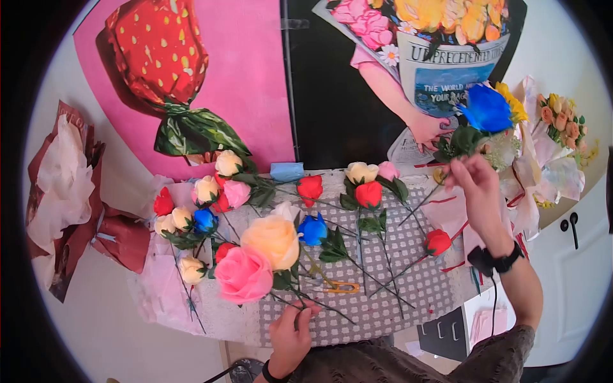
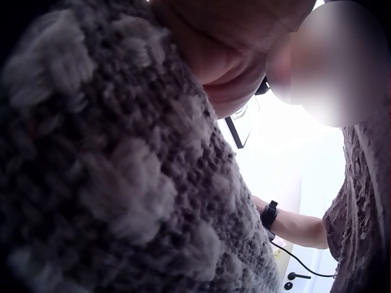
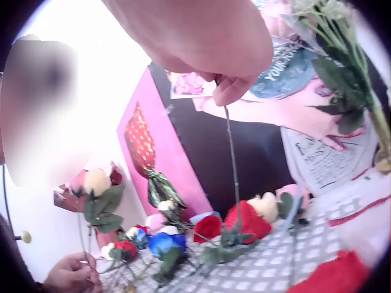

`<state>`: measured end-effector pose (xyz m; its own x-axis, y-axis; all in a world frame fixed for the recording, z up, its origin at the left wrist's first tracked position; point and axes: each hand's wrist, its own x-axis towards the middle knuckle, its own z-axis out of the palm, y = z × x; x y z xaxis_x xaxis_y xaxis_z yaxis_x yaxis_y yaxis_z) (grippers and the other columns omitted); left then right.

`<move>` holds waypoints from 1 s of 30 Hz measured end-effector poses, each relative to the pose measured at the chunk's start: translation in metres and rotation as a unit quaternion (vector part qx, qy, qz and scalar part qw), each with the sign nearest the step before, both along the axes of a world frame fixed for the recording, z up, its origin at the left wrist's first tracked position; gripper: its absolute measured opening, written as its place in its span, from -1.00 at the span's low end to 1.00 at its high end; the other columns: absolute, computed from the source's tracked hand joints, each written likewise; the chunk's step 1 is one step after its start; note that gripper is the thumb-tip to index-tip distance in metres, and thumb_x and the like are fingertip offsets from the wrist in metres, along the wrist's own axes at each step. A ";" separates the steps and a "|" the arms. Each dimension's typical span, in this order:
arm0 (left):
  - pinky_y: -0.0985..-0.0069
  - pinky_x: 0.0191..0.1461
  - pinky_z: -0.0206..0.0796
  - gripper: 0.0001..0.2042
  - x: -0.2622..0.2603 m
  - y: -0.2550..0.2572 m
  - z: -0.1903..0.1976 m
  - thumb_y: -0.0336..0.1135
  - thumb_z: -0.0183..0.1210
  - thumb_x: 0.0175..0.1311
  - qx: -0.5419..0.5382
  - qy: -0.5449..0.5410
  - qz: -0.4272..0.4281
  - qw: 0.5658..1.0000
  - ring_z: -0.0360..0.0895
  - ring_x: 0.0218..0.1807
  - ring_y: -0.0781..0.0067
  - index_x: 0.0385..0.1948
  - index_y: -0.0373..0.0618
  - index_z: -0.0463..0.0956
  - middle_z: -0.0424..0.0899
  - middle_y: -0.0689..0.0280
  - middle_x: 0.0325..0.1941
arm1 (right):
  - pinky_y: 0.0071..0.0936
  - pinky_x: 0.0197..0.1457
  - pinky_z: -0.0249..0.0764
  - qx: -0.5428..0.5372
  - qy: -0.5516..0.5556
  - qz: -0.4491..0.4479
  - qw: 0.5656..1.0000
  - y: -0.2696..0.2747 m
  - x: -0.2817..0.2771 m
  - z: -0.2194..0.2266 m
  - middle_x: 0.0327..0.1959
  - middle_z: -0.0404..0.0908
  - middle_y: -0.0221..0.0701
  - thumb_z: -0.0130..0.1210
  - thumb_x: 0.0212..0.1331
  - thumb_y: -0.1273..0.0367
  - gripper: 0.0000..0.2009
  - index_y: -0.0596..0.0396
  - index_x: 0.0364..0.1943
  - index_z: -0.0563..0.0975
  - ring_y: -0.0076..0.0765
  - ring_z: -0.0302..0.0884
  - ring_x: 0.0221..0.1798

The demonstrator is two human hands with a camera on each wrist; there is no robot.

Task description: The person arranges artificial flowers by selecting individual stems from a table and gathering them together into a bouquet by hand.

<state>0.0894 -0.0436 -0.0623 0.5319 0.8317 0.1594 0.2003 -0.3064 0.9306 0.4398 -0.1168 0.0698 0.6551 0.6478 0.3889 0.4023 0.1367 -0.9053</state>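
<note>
Checked grey cloth (image 1: 408, 281) covers the table, strewn with roses before pink and black posters (image 1: 255, 70) on the wall. Left hand (image 1: 290, 335) grips rose stems (image 1: 300, 306) at the near edge; right hand (image 1: 476, 182) pinches a blue rose (image 1: 486, 108) above the far right corner.

L hand (image 1: 290, 335) low, fingers curled in a pinch; R hand (image 1: 474, 182) raised, arm extended, fingertips pinched.
</note>
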 end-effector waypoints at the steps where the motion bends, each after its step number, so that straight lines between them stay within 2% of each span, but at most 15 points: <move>1: 0.55 -0.27 0.49 -0.90 0.000 0.000 0.001 -0.55 0.03 0.30 0.000 0.000 0.008 1.000 0.71 -0.28 0.37 -0.22 -0.27 0.49 0.72 0.19 -0.36 | -0.63 -0.31 0.46 0.008 0.002 0.022 1.000 -0.001 -0.020 0.006 -0.37 0.63 -0.34 0.08 0.30 0.43 -0.86 0.15 -0.39 0.42 -0.60 0.54 -0.42; 3: 0.53 -0.27 0.50 -0.90 0.000 -0.001 0.003 -0.54 0.04 0.30 0.011 0.015 -0.001 1.000 0.71 -0.26 0.36 -0.21 -0.26 0.49 0.73 0.18 -0.33 | -0.56 -0.31 0.51 -0.040 0.005 0.061 0.997 -0.008 -0.062 0.012 -0.36 0.62 -0.28 0.09 0.28 0.46 -0.89 0.17 -0.34 0.41 -0.47 0.59 -0.41; 7: 0.52 -0.26 0.50 -0.90 0.001 0.000 0.007 -0.53 0.05 0.30 0.011 0.009 -0.006 1.000 0.71 -0.24 0.34 -0.21 -0.25 0.50 0.73 0.18 -0.31 | -0.62 -0.35 0.53 -0.100 0.139 0.222 0.960 -0.012 -0.127 -0.003 -0.40 0.66 -0.31 0.18 0.19 0.54 -0.87 0.26 -0.24 0.48 -0.50 0.65 -0.39; 10: 0.55 -0.24 0.50 -0.90 0.001 -0.001 0.013 -0.57 0.04 0.29 0.019 -0.006 -0.008 1.000 0.70 -0.30 0.40 -0.24 -0.30 0.51 0.71 0.16 -0.34 | -0.63 -0.36 0.53 -0.099 0.190 0.242 0.946 0.002 -0.156 -0.031 -0.43 0.67 -0.33 0.21 0.17 0.50 -0.87 0.28 -0.27 0.53 -0.52 0.65 -0.38; 13: 0.51 -0.31 0.47 -0.88 -0.002 -0.002 0.018 -0.55 0.07 0.28 0.062 0.004 -0.041 0.997 0.70 -0.33 0.31 -0.19 -0.24 0.50 0.71 0.15 -0.31 | -0.59 -0.41 0.52 -0.131 0.156 0.293 0.934 0.013 -0.166 -0.047 -0.46 0.68 -0.35 0.27 0.13 0.44 -0.86 0.23 -0.31 0.58 -0.49 0.66 -0.42; 15: 0.48 -0.33 0.45 -0.88 -0.003 -0.004 0.018 -0.56 0.07 0.27 0.053 0.025 -0.036 0.998 0.68 -0.38 0.28 -0.20 -0.25 0.51 0.70 0.14 -0.31 | -0.53 -0.42 0.50 -0.094 -0.050 0.206 0.973 0.017 -0.168 -0.053 -0.47 0.68 -0.36 0.31 0.07 0.39 -0.86 0.16 -0.35 0.62 -0.38 0.66 -0.45; 18: 0.45 -0.33 0.45 -0.87 -0.004 -0.001 0.018 -0.56 0.08 0.26 0.013 0.012 -0.028 0.999 0.67 -0.40 0.25 -0.19 -0.24 0.52 0.70 0.14 -0.31 | -0.47 -0.44 0.48 -0.054 -0.113 0.233 0.964 0.019 -0.167 -0.040 -0.47 0.68 -0.36 0.33 0.03 0.38 -0.84 0.11 -0.32 0.63 -0.27 0.65 -0.46; 21: 0.41 -0.36 0.43 -0.86 -0.002 -0.001 0.019 -0.56 0.10 0.24 0.036 -0.028 -0.023 0.999 0.65 -0.42 0.21 -0.21 -0.21 0.55 0.69 0.11 -0.32 | -0.48 -0.43 0.48 -0.073 -0.168 0.222 0.958 0.019 -0.171 -0.032 -0.46 0.69 -0.38 0.32 0.03 0.40 -0.85 0.09 -0.32 0.63 -0.27 0.64 -0.46; 22: 0.41 -0.36 0.43 -0.86 -0.004 0.000 0.019 -0.56 0.10 0.24 0.040 -0.027 -0.020 0.999 0.65 -0.42 0.21 -0.21 -0.21 0.55 0.69 0.11 -0.32 | -0.48 -0.43 0.48 -0.069 -0.168 0.224 0.957 0.020 -0.171 -0.032 -0.46 0.69 -0.38 0.32 0.03 0.40 -0.85 0.09 -0.32 0.63 -0.27 0.64 -0.46; 24: 0.50 -0.30 0.48 -0.90 -0.006 0.000 0.016 -0.56 0.12 0.21 0.137 0.042 -0.029 0.989 0.70 -0.35 0.25 -0.27 -0.28 0.56 0.71 0.14 -0.38 | -0.46 -0.44 0.49 -0.051 -0.144 0.235 0.960 0.022 -0.171 -0.033 -0.46 0.69 -0.38 0.32 0.04 0.39 -0.85 0.09 -0.31 0.63 -0.27 0.64 -0.47; 28: 0.47 -0.28 0.48 -0.90 -0.013 -0.005 -0.007 -0.58 0.14 0.17 0.094 0.081 -0.024 0.992 0.68 -0.33 0.20 -0.29 -0.29 0.57 0.71 0.14 -0.35 | -0.47 -0.43 0.50 -0.047 -0.134 0.233 0.962 0.020 -0.170 -0.034 -0.45 0.69 -0.38 0.31 0.06 0.39 -0.84 0.09 -0.28 0.63 -0.27 0.65 -0.46; 30: 0.46 -0.25 0.48 -0.90 -0.017 -0.006 -0.019 -0.60 0.13 0.15 0.117 0.099 -0.013 0.988 0.68 -0.34 0.20 -0.31 -0.28 0.58 0.72 0.16 -0.34 | -0.52 -0.41 0.53 -0.072 -0.136 0.247 0.957 0.019 -0.166 -0.034 -0.44 0.70 -0.38 0.29 0.08 0.41 -0.83 0.14 -0.25 0.60 -0.37 0.68 -0.45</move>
<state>0.0722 -0.0492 -0.0814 0.5928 0.7700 0.2359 0.3609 -0.5159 0.7769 0.2734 -0.0973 0.0359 0.1417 0.9117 0.3856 0.5438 0.2538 -0.7999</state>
